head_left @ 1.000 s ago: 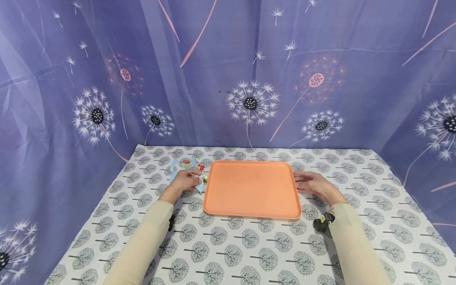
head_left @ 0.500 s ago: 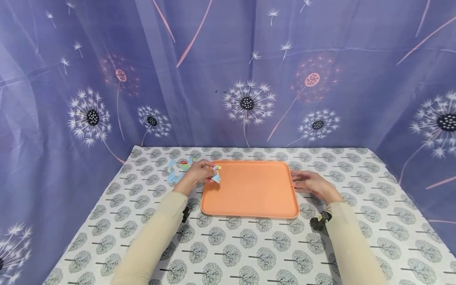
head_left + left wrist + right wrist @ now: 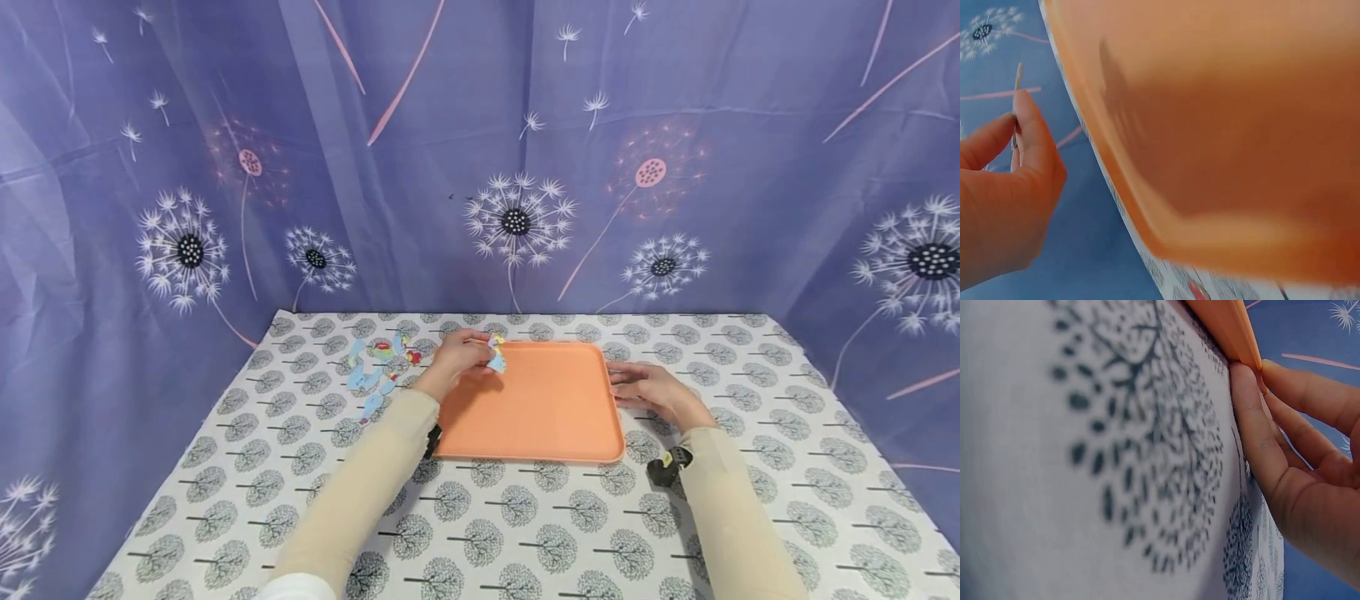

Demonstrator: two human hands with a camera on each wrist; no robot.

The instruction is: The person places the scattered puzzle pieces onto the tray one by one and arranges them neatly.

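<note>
In the head view my left hand (image 3: pixel 459 364) is over the left part of an orange tray (image 3: pixel 551 408). Thumb and fingers pinch a flat puzzle piece (image 3: pixel 497 356), light blue with yellow. The left wrist view shows that piece (image 3: pixel 1018 78) edge-on, raised above the tray, with a shadow on the tray floor. At the tray's right side, my right hand (image 3: pixel 656 392) holds the rim between thumb and fingers; the right wrist view shows the tray's edge (image 3: pixel 1235 331) there. Several more puzzle pieces (image 3: pixel 367 377), blue with red and green, lie loosely left of the tray.
A white cloth with a tree print (image 3: pixel 525 533) covers the table. Purple curtains with dandelions (image 3: pixel 420 225) hang behind it and at both sides. Each wrist wears a small black device (image 3: pixel 670 467).
My left hand has picked up a puzzle piece from left of the tray and carried it right, over the tray. The right hand stays at the tray's right rim.
</note>
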